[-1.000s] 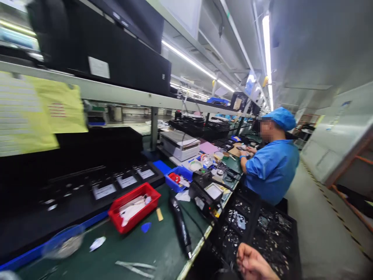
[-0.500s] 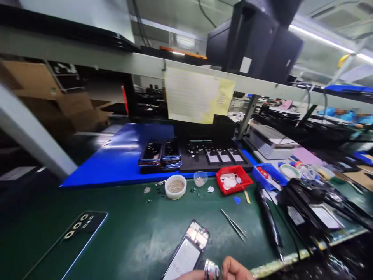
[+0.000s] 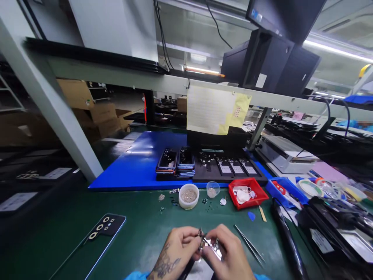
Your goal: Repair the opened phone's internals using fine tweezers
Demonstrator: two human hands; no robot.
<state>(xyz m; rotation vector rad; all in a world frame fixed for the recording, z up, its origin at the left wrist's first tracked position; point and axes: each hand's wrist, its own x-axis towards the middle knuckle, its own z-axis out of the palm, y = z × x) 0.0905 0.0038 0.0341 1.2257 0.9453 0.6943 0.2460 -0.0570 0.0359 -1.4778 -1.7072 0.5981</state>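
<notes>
Low in the middle, my left hand (image 3: 177, 251), with a tattoo on its back, pinches a small dark and metallic phone part (image 3: 202, 240) between thumb and fingers. My right hand (image 3: 230, 251) closes on the same part from the other side. Its exact kind is too small to make out. Under both hands lies an opened phone (image 3: 199, 271), partly covered by them. Steel tweezers (image 3: 249, 244) rest on the green mat right of my right hand. A phone back cover (image 3: 109, 227) with camera rings lies to the left.
Beyond the hands stand a white tub (image 3: 189, 205) of tiny parts, a clear cup (image 3: 213, 189), a red tray (image 3: 248, 204) and a blue tray (image 3: 287, 192). Stacked phones (image 3: 166, 159) sit on the blue sheet (image 3: 122, 171). A black corded tool (image 3: 288, 243) lies at right.
Both hands have come further into view and now meet over the phone, covering much of it. The view has shifted, so the bench items appear lower and mostly further right.
</notes>
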